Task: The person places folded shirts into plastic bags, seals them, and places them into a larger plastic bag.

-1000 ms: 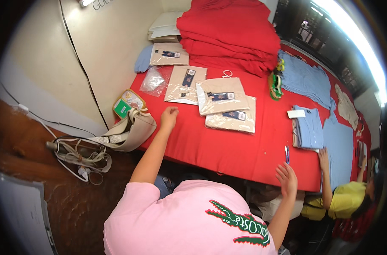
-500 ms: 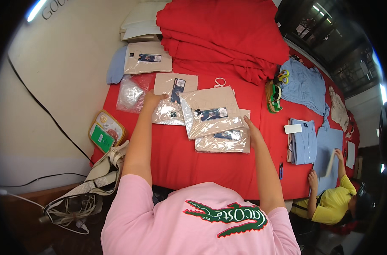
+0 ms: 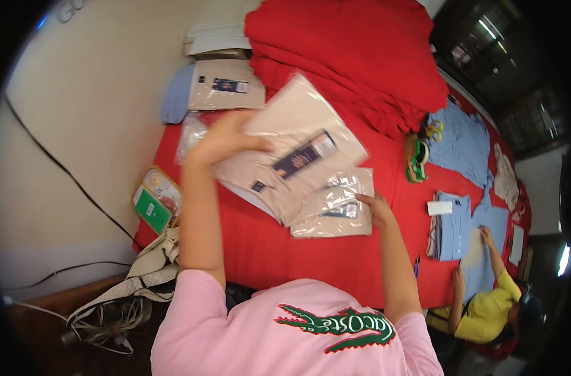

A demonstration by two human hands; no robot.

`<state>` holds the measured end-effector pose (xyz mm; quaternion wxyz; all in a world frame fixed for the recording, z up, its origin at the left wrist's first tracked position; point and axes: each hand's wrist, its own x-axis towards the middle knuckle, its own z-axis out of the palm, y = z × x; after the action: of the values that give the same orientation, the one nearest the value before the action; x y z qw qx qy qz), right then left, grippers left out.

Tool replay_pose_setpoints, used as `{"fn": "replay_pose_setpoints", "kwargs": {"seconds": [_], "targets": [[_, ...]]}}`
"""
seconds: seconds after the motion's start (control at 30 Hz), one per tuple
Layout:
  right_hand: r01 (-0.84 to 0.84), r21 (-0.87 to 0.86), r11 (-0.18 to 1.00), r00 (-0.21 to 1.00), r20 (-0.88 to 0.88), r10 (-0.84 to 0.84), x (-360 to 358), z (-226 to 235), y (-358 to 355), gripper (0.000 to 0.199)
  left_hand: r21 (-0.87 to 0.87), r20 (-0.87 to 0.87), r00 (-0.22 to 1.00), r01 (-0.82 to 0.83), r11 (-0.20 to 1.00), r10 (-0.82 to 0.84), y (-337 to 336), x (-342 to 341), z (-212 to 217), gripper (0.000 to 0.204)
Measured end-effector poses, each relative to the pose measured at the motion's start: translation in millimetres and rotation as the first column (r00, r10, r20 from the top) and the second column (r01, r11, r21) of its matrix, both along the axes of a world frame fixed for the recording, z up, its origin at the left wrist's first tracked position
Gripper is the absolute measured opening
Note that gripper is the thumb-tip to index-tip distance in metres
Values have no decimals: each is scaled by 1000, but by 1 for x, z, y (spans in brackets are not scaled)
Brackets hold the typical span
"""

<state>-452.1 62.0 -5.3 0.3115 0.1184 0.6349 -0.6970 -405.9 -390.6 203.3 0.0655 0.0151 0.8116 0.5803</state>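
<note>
A folded beige garment in a clear plastic bag (image 3: 314, 116), with a dark hang tag, is lifted and tilted above the table. My left hand (image 3: 232, 141) grips it at its left side, thumb on top. Under its lower edge, what may be another packet shows partly. A second bagged beige garment (image 3: 354, 191) lies on the red cloth, partly covered by the raised one. At its right edge my right hand (image 3: 378, 210) pinches it, thumb on top and the other fingers mostly hidden.
Another bagged beige garment (image 3: 226, 94) lies at the back left. Red fabric (image 3: 342, 56) is heaped behind. To the right are a green tape dispenser (image 3: 417, 160), yellow-handled scissors (image 3: 434, 130) and folded blue shirts (image 3: 453, 229). A person in yellow (image 3: 486, 310) handles blue fabric at far right.
The beige packets by my left hand have been raised and turned, brought together over the packet on the right. My right hand now has its thumb over that lower packet's edge.
</note>
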Motion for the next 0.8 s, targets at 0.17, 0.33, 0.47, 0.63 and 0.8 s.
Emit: {"fn": "replay_pose_setpoints", "kwargs": {"seconds": [0.17, 0.33, 0.47, 0.63, 0.8], "targets": [[156, -358, 920, 962, 265, -60, 2, 40, -25, 55, -424, 84, 994, 99, 900, -69, 62, -59, -201, 63], [0, -9, 1000, 990, 140, 1, 6, -2, 28, 57, -145, 76, 993, 105, 984, -95, 147, -31, -181, 53], [-99, -70, 993, 983, 147, 109, 24, 8, 33, 67, 139, 156, 967, 181, 974, -202, 145, -22, -192, 90], [-50, -78, 996, 974, 216, 66, 81, -5, 50, 84, 646, 348, 770, -611, 458, 535, 52, -100, -260, 64], [216, -101, 971, 947, 264, -183, 147, 16, 73, 81, 728, 440, 497, -685, 28, 748, -15, -198, -288, 44]]}}
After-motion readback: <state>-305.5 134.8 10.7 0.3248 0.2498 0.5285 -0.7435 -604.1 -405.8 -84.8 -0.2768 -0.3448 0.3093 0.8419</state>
